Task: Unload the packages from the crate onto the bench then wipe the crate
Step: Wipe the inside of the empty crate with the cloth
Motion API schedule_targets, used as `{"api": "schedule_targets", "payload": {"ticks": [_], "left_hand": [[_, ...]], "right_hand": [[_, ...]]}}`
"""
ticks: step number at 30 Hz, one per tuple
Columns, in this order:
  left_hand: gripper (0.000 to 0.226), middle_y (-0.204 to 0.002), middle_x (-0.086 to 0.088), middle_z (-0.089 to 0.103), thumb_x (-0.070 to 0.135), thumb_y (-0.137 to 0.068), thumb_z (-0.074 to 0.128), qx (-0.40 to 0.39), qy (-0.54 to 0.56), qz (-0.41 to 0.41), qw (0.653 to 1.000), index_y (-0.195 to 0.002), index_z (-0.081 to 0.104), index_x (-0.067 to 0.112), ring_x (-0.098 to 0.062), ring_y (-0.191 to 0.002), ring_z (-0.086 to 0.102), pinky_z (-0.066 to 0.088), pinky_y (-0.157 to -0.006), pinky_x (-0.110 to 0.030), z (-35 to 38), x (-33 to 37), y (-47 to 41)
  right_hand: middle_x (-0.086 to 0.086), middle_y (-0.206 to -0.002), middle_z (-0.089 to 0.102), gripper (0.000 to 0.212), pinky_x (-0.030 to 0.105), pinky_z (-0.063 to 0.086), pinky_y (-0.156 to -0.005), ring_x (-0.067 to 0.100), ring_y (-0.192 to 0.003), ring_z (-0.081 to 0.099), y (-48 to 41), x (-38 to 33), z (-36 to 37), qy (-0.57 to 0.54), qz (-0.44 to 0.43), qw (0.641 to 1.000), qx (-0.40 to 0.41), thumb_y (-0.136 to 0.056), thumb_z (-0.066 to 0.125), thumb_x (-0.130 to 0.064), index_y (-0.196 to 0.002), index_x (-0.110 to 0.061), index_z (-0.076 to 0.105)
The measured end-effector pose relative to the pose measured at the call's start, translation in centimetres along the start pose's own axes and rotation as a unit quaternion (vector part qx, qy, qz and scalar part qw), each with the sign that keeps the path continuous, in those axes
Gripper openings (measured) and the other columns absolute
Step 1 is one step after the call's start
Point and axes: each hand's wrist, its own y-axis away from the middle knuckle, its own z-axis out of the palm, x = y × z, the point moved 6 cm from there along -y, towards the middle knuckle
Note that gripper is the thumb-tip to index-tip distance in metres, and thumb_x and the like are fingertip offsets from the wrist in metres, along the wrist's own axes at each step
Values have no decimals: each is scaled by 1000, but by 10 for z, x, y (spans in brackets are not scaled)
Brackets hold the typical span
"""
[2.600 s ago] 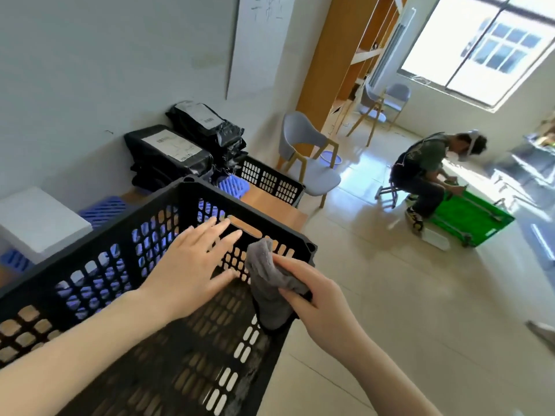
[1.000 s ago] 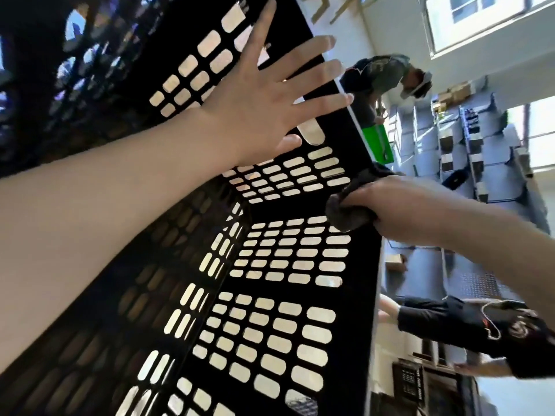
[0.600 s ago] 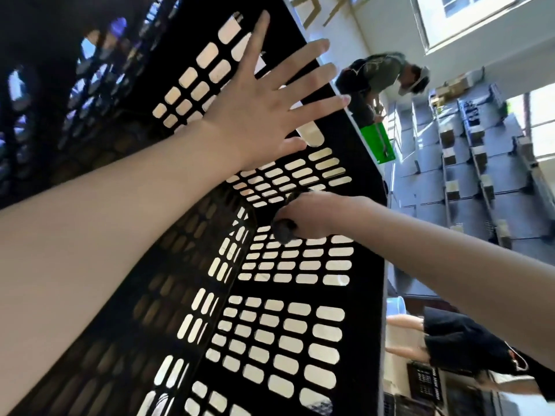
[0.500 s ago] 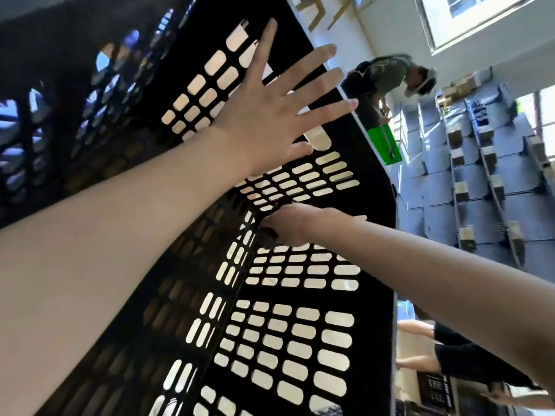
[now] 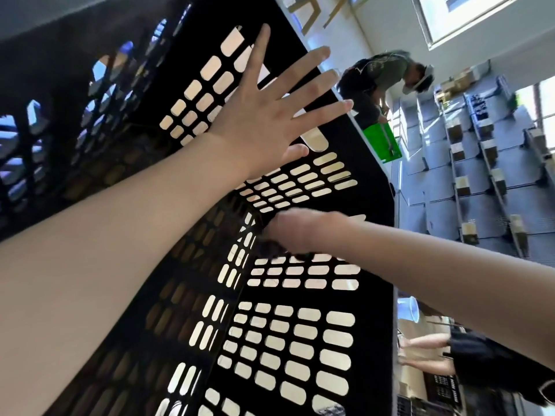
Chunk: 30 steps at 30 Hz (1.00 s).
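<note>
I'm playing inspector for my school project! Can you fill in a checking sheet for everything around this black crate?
Surface: bench not in view; the crate fills most of the picture, seen from inside.
Job's things: black slotted crate, no packages in it; dark cloth against its inner wall.
Clutter: blue shapes show through the slots on the left, too unclear to name.
Grippers: left hand flat, fingers spread, pressing on a crate wall; right hand blurred, gripping the cloth.
Cables: nothing seen.
Surroundings: a crouching person beside a green crate; another person at lower right; a bright window above.
</note>
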Motion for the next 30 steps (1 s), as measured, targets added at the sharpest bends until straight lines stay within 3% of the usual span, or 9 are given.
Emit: {"api": "schedule_targets", "payload": {"ticks": [2, 4, 7, 13, 15, 17, 22, 27, 30], "left_hand": [[74, -164, -2, -3, 62, -93, 25, 4, -2, -1, 1000, -154, -7, 37, -28, -151, -9, 0, -111, -72, 0, 0, 0], [74, -164, -3, 0, 62, -93, 27, 10, 2, 3, 1000, -154, -5, 36, -28, -151, -7, 1, -110, -72, -1, 0, 0], [74, -164, -3, -1, 61, -94, 29, 12, 9, 8, 1000, -155, -5, 36, -28, -151, -7, -1, -110, -72, -1, 0, 1], [75, -165, -3, -3, 62, -94, 29, 8, 4, 8, 1000, -155, -7, 36, -28, -151, -8, -2, -110, -71, 1, 0, 1], [75, -164, -3, -3, 62, -94, 30, 11, 7, 6, 1000, -155, -6, 36, -28, -151, -8, -2, -109, -71, 1, 0, 0], [76, -164, -3, -3, 62, -94, 32, 13, 7, 3, 1000, -155, -5, 36, -28, -151, -7, -2, -109, -71, 2, -1, 1], [76, -164, -2, -2, 60, -94, 34, 17, 6, 7, 1000, -155, -6, 36, -27, -151, -6, -1, -110, -71, 1, -1, 1], [76, -165, -2, -4, 60, -95, 33, 12, 3, 12, 1000, -154, -8, 37, -27, -151, -8, -2, -110, -70, 0, -1, 2], [76, -164, -1, -7, 59, -95, 32, 10, 3, 10, 1000, -154, -11, 37, -27, -151, -10, -3, -110, -70, 2, -1, 3]], "right_hand": [[1, -113, 63, 31, 31, 53, -74, 24, -97, 63, -7, 26, -7, -26, 78, 997, -8, -96, 50, -15, -126, -19, 57], [1, -113, 63, 27, 31, 51, -73, 24, -100, 62, -11, 9, -5, 4, 73, 997, -4, -97, 48, -14, -121, -15, 60], [1, -118, 64, 30, 34, 51, -86, 22, -107, 62, -2, -44, 6, 48, -14, 999, 8, -94, 46, -7, -119, -15, 60], [-4, -108, 60, 40, 26, 48, -66, 20, -93, 59, 49, -60, -4, -46, -132, 990, -8, -92, 45, -6, -124, -26, 57], [-3, -120, 61, 45, 33, 53, -81, 21, -106, 59, 51, -32, -16, -48, -86, 993, 63, -90, 48, -5, -130, -27, 53], [-2, -133, 55, 48, 35, 47, -97, 21, -123, 49, 54, 6, -25, -27, -27, 988, 152, -91, 48, -7, -136, -25, 47], [-3, -132, 55, 44, 35, 43, -100, 21, -123, 50, 60, 22, 12, -5, 33, 995, 90, -93, 42, -8, -135, -23, 46], [-11, -114, 64, 43, 29, 43, -92, 14, -107, 59, 88, -2, 1, -87, -50, 987, 122, -82, 49, -1, -112, -30, 58], [-11, -111, 65, 44, 29, 45, -93, 13, -104, 59, 112, -36, 7, -138, -129, 980, 69, -83, 48, 0, -115, -29, 59]]}}
